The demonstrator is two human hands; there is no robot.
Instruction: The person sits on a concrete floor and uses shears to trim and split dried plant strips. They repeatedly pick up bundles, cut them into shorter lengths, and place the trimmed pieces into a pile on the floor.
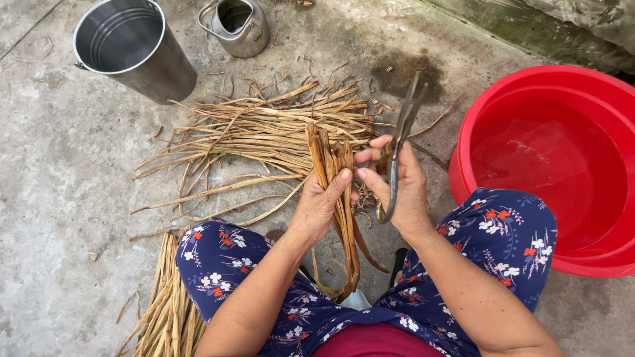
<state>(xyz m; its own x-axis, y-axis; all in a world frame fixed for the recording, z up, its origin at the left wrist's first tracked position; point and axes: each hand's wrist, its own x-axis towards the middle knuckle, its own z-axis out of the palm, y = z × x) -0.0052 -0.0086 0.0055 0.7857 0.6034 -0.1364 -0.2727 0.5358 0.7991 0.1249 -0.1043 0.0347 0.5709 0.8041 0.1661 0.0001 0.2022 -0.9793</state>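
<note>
- Here, right of the fingers, the red basin (529,99) holds water; the steel bucket (132,46) is empty.
- Left hand (317,208) fingers clamp the dried stalks (337,165).
- Right hand (403,188) fingers close on scissors (400,142).

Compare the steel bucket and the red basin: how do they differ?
The steel bucket is bare grey metal, tall and narrow; the red basin is bright red, wide and shallow. The steel bucket looks empty, while the red basin holds water. The steel bucket stands beyond the dried stalks, away from both hands; the red basin sits beside the right hand, which holds scissors. Both are round, open-topped and upright on the concrete floor.
</note>
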